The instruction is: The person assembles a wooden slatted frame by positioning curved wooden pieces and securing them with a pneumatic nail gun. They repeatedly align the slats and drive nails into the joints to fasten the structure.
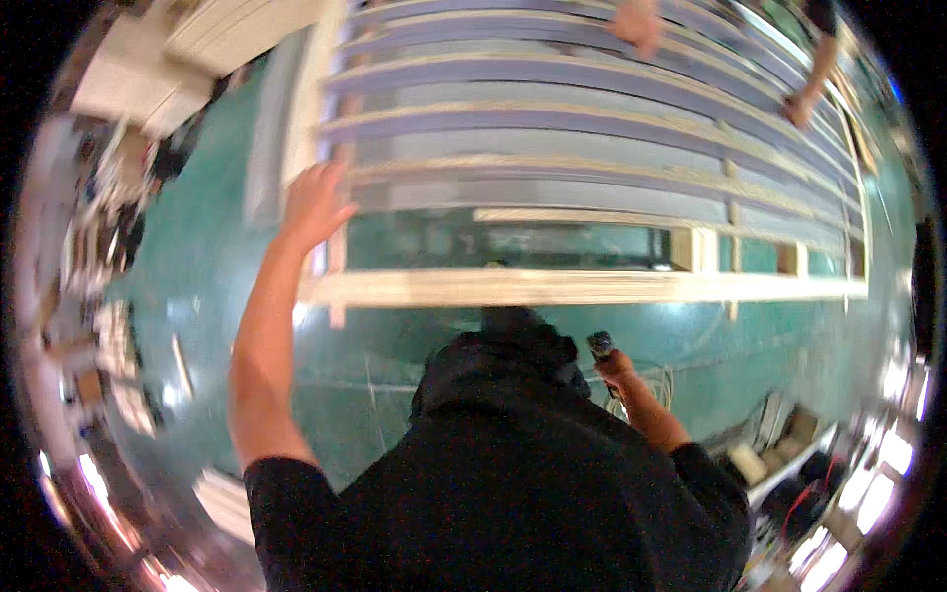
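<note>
Wood: a pale frame lies flat on the green floor, with its long near rail running left to right just beyond the person's chest.
Slats: grey-blue boards lie side by side across the frame, parted by thin pale strips, and fill it from the far edge down to an uncovered gap just behind the near rail.
Gap: green floor shows through the frame between the near rail and the nearest board.
Left hand: the left hand is raised with the arm stretched out, fingers spread wide and loose, and it grips nothing. It sits over the frame's left end, by the upright side rail, at the level of the nearest boards; whether it touches the wood, I cannot tell.
Right hand: the right hand is drawn in close to the body on the near side of the frame, fingers curled tight around a dark tool whose top sticks up out of the fist. What kind of tool it is, I cannot tell.
Cord: a pale coil lies on the floor just right of the right hand.
Others: another person's hand rests on the far boards, and a 2nd person's arm reaches down onto the frame's far right corner.
Clothing: a black top fills the near middle.
</note>
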A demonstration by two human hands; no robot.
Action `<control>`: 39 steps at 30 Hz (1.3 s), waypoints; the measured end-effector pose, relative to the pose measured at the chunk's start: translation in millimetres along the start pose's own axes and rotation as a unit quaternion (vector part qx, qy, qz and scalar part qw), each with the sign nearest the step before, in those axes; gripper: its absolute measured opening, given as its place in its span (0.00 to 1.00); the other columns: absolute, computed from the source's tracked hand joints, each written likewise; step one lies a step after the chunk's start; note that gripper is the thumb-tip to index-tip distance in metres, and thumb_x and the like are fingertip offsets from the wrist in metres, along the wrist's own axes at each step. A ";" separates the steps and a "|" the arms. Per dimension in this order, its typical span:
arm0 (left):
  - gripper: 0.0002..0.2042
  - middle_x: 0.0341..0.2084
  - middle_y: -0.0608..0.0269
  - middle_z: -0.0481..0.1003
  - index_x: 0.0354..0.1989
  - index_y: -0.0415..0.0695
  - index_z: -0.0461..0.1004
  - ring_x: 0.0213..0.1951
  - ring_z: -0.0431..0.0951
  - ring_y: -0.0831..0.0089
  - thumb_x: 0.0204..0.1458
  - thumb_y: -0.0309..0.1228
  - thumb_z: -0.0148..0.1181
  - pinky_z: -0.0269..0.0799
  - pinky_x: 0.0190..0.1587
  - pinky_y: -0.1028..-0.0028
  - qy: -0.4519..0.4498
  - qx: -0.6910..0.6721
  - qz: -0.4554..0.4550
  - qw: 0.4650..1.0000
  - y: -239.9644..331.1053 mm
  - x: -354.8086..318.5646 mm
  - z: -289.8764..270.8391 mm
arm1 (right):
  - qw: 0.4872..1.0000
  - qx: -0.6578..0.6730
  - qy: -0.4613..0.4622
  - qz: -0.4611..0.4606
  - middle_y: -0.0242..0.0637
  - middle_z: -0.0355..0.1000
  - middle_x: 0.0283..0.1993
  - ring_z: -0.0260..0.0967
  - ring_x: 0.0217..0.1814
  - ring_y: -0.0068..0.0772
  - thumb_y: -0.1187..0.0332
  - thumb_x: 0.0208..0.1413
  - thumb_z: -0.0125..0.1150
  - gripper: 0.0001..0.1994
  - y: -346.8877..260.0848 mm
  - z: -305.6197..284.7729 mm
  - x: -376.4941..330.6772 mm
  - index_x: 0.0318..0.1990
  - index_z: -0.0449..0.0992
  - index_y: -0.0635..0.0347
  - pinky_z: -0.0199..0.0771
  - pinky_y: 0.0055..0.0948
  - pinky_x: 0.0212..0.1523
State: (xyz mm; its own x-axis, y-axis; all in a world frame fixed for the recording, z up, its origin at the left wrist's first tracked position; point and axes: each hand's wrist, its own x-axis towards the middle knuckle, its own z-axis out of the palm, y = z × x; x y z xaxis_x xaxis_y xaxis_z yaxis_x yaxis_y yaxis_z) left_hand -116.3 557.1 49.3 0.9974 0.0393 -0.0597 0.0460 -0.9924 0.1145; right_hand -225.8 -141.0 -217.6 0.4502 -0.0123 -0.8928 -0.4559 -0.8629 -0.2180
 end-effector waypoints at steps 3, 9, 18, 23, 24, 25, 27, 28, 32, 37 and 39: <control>0.39 0.60 0.52 0.75 0.70 0.49 0.68 0.63 0.73 0.50 0.47 0.39 0.78 0.61 0.69 0.48 -0.020 0.037 0.054 0.998 -49.0 24.2 24.7 | 0.999 0.001 0.038 -0.006 0.53 0.83 0.38 0.81 0.45 0.60 0.58 0.48 0.68 0.18 -31.2 26.7 0.2 0.43 0.83 0.61 0.80 0.52 0.46; 0.24 0.48 0.62 0.80 0.55 0.52 0.77 0.58 0.76 0.62 0.49 0.38 0.75 0.49 0.70 0.37 -0.089 0.080 0.081 0.990 -82.4 52.5 34.4 | 0.993 -0.049 0.108 -0.006 0.51 0.83 0.44 0.82 0.48 0.60 0.54 0.51 0.72 0.21 -117.4 64.8 -42.6 0.47 0.79 0.56 0.80 0.55 0.46; 0.17 0.49 0.68 0.81 0.49 0.51 0.79 0.57 0.76 0.64 0.51 0.39 0.73 0.50 0.70 0.37 0.038 0.006 0.190 0.981 -106.9 45.1 49.0 | 0.978 0.058 0.185 0.073 0.50 0.82 0.44 0.80 0.50 0.59 0.55 0.48 0.71 0.22 -195.3 226.5 -127.0 0.49 0.79 0.54 0.80 0.53 0.49; 0.16 0.47 0.68 0.81 0.50 0.53 0.80 0.57 0.76 0.63 0.55 0.41 0.70 0.53 0.69 0.36 0.036 0.018 0.192 0.981 -104.9 46.0 46.9 | 0.979 0.094 0.165 0.080 0.51 0.82 0.45 0.80 0.50 0.60 0.55 0.47 0.72 0.22 -215.1 307.8 -157.0 0.48 0.79 0.55 0.80 0.53 0.50; 0.16 0.47 0.67 0.81 0.50 0.53 0.80 0.57 0.76 0.62 0.55 0.41 0.70 0.53 0.69 0.36 0.039 0.018 0.193 0.980 -108.9 45.7 52.3 | 0.978 0.117 0.154 0.080 0.51 0.82 0.45 0.80 0.50 0.60 0.55 0.47 0.72 0.23 -216.4 317.6 -164.1 0.49 0.79 0.55 0.80 0.54 0.50; 0.16 0.47 0.67 0.81 0.50 0.53 0.80 0.57 0.76 0.62 0.56 0.41 0.70 0.53 0.69 0.36 0.044 0.018 0.196 0.979 -110.6 48.3 54.3 | 0.975 0.126 0.165 0.084 0.51 0.82 0.45 0.80 0.50 0.60 0.55 0.47 0.72 0.23 -218.4 328.5 -166.9 0.49 0.80 0.55 0.80 0.54 0.50; 0.16 0.47 0.65 0.82 0.50 0.51 0.80 0.58 0.76 0.60 0.56 0.41 0.70 0.53 0.70 0.36 0.024 0.019 0.199 0.980 -109.3 50.2 46.4 | 0.970 0.143 0.175 0.093 0.51 0.82 0.45 0.80 0.50 0.59 0.55 0.46 0.72 0.23 -218.3 351.2 -172.5 0.49 0.80 0.55 0.80 0.53 0.50; 0.16 0.48 0.65 0.82 0.50 0.51 0.80 0.58 0.76 0.60 0.56 0.41 0.70 0.53 0.70 0.37 0.014 0.024 0.202 0.979 -107.1 48.9 41.3 | 0.967 0.145 0.186 0.097 0.50 0.83 0.45 0.81 0.49 0.59 0.54 0.46 0.72 0.23 -212.6 364.7 -172.5 0.49 0.80 0.55 0.81 0.53 0.49; 0.16 0.48 0.63 0.82 0.50 0.49 0.80 0.58 0.76 0.57 0.56 0.40 0.69 0.54 0.70 0.38 0.008 0.030 0.216 0.976 -113.4 44.3 35.8 | 0.969 0.146 0.165 0.115 0.50 0.83 0.46 0.82 0.50 0.58 0.54 0.46 0.70 0.24 -202.4 384.9 -171.6 0.50 0.79 0.54 0.82 0.52 0.50; 0.16 0.49 0.60 0.82 0.50 0.50 0.79 0.57 0.77 0.54 0.56 0.40 0.67 0.55 0.69 0.37 -0.045 0.044 0.187 0.980 -111.2 46.9 28.1 | 0.959 0.156 0.188 0.143 0.49 0.83 0.45 0.81 0.49 0.57 0.58 0.45 0.71 0.25 -213.9 385.4 -180.3 0.54 0.79 0.52 0.81 0.50 0.50; 0.18 0.50 0.57 0.82 0.52 0.49 0.79 0.57 0.78 0.52 0.56 0.41 0.67 0.57 0.68 0.36 -0.081 0.068 0.194 0.975 -111.1 52.8 28.2 | 0.962 0.150 0.185 0.133 0.48 0.83 0.44 0.81 0.48 0.56 0.59 0.45 0.71 0.26 -201.1 394.8 -166.4 0.55 0.79 0.52 0.81 0.49 0.49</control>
State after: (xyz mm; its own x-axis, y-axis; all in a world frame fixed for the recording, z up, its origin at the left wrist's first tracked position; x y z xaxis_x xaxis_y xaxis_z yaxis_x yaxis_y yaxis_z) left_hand -70.3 666.1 5.5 0.9165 -0.3493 -0.1950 -0.3509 -0.9360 0.0275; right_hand -512.2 234.0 -180.8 0.5042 -0.4396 -0.7433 -0.7686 -0.6209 -0.1542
